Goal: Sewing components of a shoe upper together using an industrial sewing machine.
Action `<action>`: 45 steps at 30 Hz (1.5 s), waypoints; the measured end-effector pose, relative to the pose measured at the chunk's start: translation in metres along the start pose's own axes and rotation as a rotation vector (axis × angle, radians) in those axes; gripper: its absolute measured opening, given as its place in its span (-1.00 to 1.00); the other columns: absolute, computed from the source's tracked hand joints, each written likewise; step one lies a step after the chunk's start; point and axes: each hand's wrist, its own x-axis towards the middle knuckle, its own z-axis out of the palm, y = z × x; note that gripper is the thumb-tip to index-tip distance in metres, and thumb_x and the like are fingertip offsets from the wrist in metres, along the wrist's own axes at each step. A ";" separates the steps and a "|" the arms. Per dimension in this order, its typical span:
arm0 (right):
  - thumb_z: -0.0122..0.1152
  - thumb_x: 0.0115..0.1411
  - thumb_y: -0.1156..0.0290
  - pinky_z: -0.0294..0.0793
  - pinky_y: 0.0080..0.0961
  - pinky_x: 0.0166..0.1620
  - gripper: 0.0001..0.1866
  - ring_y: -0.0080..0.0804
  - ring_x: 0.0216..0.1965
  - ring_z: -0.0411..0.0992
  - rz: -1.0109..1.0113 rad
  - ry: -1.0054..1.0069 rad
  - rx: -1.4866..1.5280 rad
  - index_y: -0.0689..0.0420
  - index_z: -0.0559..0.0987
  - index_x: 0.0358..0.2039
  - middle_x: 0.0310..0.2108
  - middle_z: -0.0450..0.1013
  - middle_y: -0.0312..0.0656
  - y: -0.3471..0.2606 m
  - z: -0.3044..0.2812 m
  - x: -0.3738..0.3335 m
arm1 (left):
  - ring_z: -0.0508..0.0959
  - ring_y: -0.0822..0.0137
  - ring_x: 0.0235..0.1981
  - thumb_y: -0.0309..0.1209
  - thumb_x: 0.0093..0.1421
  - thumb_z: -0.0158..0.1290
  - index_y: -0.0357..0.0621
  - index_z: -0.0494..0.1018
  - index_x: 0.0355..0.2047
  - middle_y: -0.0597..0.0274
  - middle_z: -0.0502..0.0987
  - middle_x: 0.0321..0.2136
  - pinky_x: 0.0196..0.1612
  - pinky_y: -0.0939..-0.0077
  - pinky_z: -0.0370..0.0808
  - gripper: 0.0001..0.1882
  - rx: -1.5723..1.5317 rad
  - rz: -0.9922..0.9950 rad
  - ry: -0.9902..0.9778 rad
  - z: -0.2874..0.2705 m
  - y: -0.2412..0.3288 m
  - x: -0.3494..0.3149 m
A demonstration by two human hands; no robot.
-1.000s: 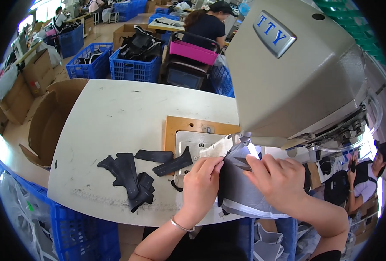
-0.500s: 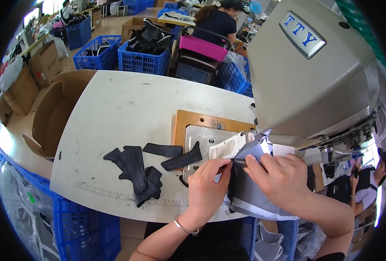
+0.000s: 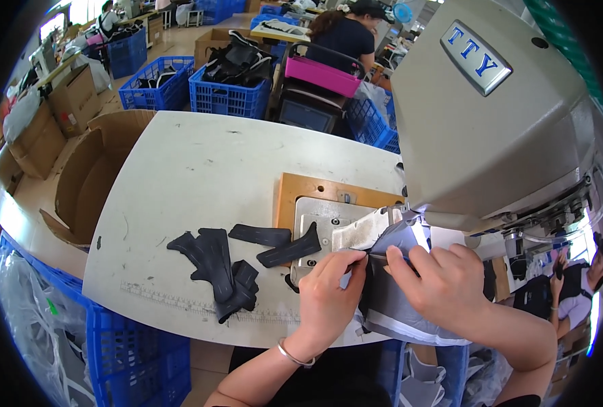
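At the sewing machine [image 3: 478,142], a grey fabric piece [image 3: 395,308] with a pale band and a dark edge lies under the machine's head. My left hand [image 3: 328,298] pinches its dark edge between thumb and forefinger. Close beside it, my right hand [image 3: 444,281] is closed over the same piece, thumb and forefinger at the edge. A thin strip shows between the two hands; its kind is unclear. Left of my left hand lie two loose dark strips [image 3: 260,235] and a small heap of dark fabric pieces [image 3: 214,268]. Where the needle meets the fabric is hidden.
The white table [image 3: 193,176] carries a printed ruler and a wooden frame [image 3: 301,184] around the metal plate. A cardboard box [image 3: 84,183] stands left. Blue crates [image 3: 227,95] stand beyond the table; another blue crate [image 3: 138,359] is below left. Other people sit farther off.
The whole view has shifted slightly, so things appear a little farther right. Both hands keep their grip on the grey fabric at nearly the same place.
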 end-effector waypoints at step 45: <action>0.27 -0.03 0.39 0.07 -0.60 -0.53 -0.85 -0.62 -0.66 0.16 -0.024 0.087 0.048 -0.02 0.64 -0.37 -0.62 0.24 -0.49 0.008 0.006 -0.011 | 0.49 0.68 -0.48 -0.59 0.21 0.16 -0.30 0.53 -0.31 0.39 0.55 -0.46 -0.42 0.79 0.41 -0.94 -0.364 -0.320 -0.072 0.001 -0.008 -0.013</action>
